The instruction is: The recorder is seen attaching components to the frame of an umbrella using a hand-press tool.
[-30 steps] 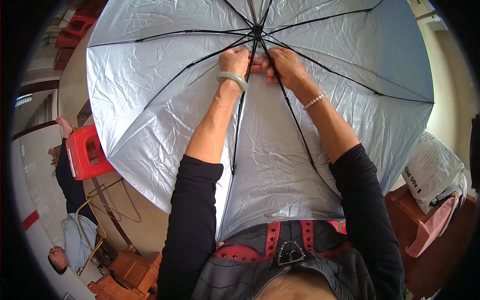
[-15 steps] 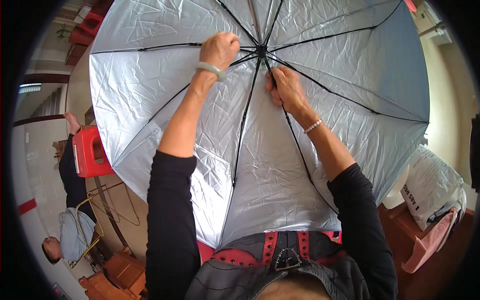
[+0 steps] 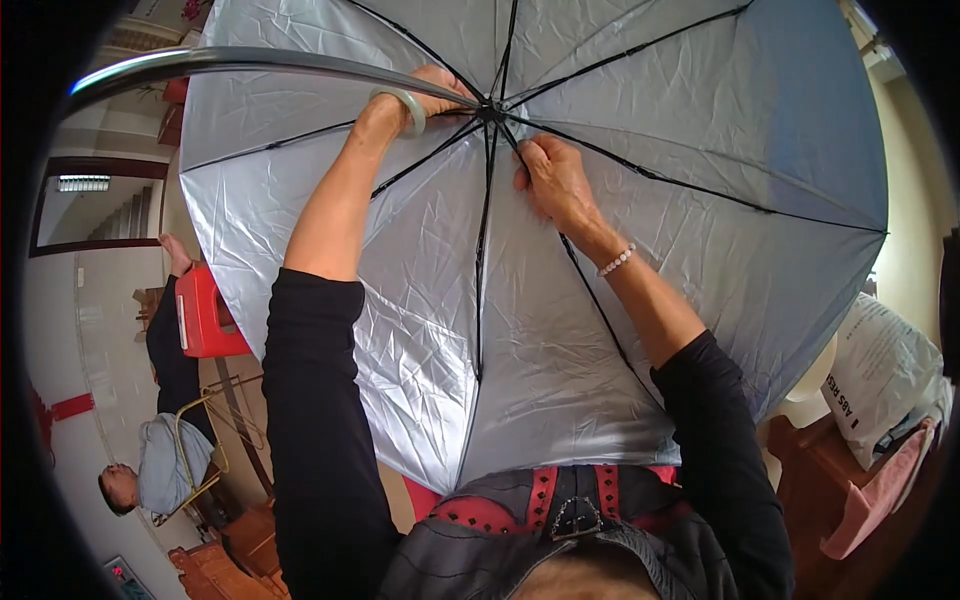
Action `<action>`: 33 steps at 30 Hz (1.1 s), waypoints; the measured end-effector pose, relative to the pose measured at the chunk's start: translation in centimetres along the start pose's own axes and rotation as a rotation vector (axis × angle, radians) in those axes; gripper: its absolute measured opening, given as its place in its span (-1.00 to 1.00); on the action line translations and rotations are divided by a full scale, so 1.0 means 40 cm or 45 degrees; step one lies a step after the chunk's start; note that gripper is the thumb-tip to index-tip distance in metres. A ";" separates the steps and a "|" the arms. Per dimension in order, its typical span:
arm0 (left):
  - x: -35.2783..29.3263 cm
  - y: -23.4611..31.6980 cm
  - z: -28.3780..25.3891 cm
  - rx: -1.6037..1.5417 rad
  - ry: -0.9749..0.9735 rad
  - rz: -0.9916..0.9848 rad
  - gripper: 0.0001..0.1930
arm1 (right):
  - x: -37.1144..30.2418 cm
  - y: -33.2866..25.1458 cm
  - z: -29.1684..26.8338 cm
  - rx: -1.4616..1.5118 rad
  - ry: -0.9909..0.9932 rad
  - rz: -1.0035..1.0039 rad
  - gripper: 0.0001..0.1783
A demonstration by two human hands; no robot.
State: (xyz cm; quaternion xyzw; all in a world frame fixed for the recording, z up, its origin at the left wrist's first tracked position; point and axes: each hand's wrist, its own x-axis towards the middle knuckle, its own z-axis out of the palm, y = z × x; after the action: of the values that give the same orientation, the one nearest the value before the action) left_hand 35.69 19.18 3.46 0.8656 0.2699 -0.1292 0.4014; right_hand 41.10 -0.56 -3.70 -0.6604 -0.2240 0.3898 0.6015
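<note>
An open umbrella (image 3: 570, 390) with a silvery, creased lining fills the view, its inside facing me. Black ribs spread from a dark hub (image 3: 490, 113). From that hub a shiny metal shaft (image 3: 270, 62) runs out to the upper left, passing across my left hand. My left hand (image 3: 438, 93), a pale bangle at its wrist, is closed on a rib just left of the hub; the shaft covers part of its fingers. Just right of and below the hub, my right hand (image 3: 555, 178) pinches another black rib (image 3: 590, 285). A beaded bracelet (image 3: 617, 260) circles that wrist.
On the left is a red plastic stool (image 3: 210, 310), with a person (image 3: 165, 465) reclining on a gold-framed chair beyond it. Wooden furniture (image 3: 225, 555) stands lower left. At right, a white plastic sack (image 3: 880, 370) and pink cloth (image 3: 880, 500) rest on brown wooden furniture.
The shaft has swung from pointing upward to the upper left, and the hub has shifted slightly left. My left hand has moved left with it; my right hand stays on its rib.
</note>
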 end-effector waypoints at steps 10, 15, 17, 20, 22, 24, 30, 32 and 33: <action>0.024 -0.028 0.026 0.022 0.183 0.059 -0.82 | -0.004 -0.008 0.004 0.037 -0.026 0.014 -0.75; 0.011 -0.010 0.035 0.041 0.223 0.091 -0.82 | -0.005 -0.006 0.003 0.017 -0.004 -0.013 -0.75; 0.014 -0.014 0.042 -0.015 0.267 0.119 -0.82 | -0.009 -0.006 0.004 0.012 0.013 -0.002 -0.75; 0.044 -0.040 0.031 0.153 0.309 0.118 -0.80 | -0.016 -0.016 0.013 0.006 0.033 0.009 -0.76; 0.040 -0.050 0.036 0.239 0.334 0.132 -0.79 | -0.019 -0.017 0.013 0.011 0.042 -0.012 -0.77; 0.012 -0.069 0.039 0.229 0.777 0.216 -0.77 | -0.028 -0.025 0.018 0.010 0.042 -0.030 -0.77; -0.238 -0.078 0.188 0.240 0.985 0.284 -0.68 | -0.004 -0.013 -0.069 -0.911 0.238 -0.529 -0.72; -0.364 -0.152 0.267 0.270 0.534 0.103 -0.66 | -0.034 -0.039 -0.038 -1.211 0.185 -0.497 -0.71; -0.406 -0.192 0.321 0.271 0.408 0.114 -0.67 | -0.044 -0.045 -0.033 -1.213 0.175 -0.498 -0.71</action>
State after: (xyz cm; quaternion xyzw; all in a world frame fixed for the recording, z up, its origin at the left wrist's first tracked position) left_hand 17.88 7.53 -2.47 0.9238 0.2765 0.0001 0.2649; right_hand 41.39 -2.39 -1.57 -0.8307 -0.4560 0.0806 0.3090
